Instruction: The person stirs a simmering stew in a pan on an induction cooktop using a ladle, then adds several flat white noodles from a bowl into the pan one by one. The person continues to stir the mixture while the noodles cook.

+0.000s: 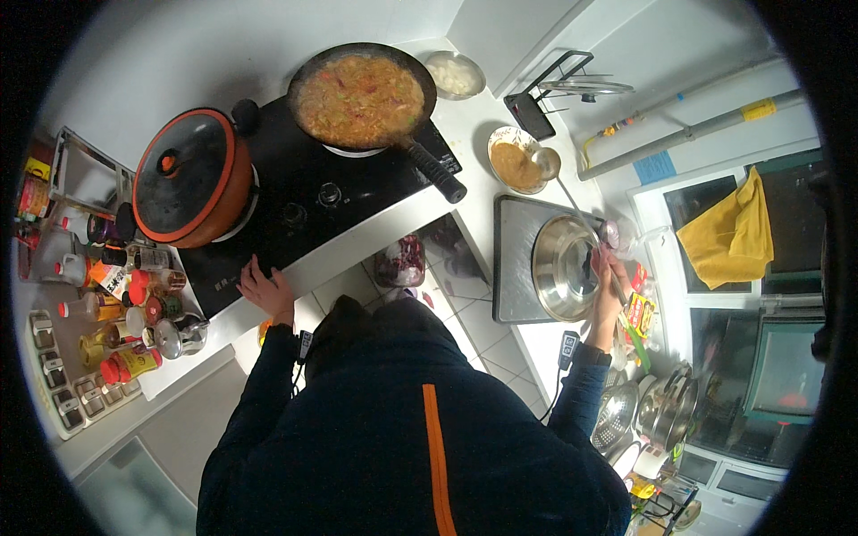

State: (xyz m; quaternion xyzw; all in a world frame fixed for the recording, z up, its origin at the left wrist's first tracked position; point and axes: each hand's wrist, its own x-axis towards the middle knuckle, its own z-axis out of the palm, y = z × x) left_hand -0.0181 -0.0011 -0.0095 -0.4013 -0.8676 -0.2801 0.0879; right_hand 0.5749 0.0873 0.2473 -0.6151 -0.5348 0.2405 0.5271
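My right hand is closed around the long handle of a metal ladle. The ladle's round head rests at the right side of a patterned bowl of brown sauce. Below the hand stands a wide stainless steel bowl on a dark grey board; something dark shows inside it beside my fingers. My left hand lies with fingers apart on the front edge of the black cooktop, holding nothing. A wok full of reddish-brown stew sits on the far burner, its black handle pointing toward the right counter.
An orange lidded pot occupies the left burner. Seasoning jars and bottles crowd the left counter. Behind the sauce bowl are a metal bowl of white pieces and a black rack. Stacked colanders and pots stand at lower right.
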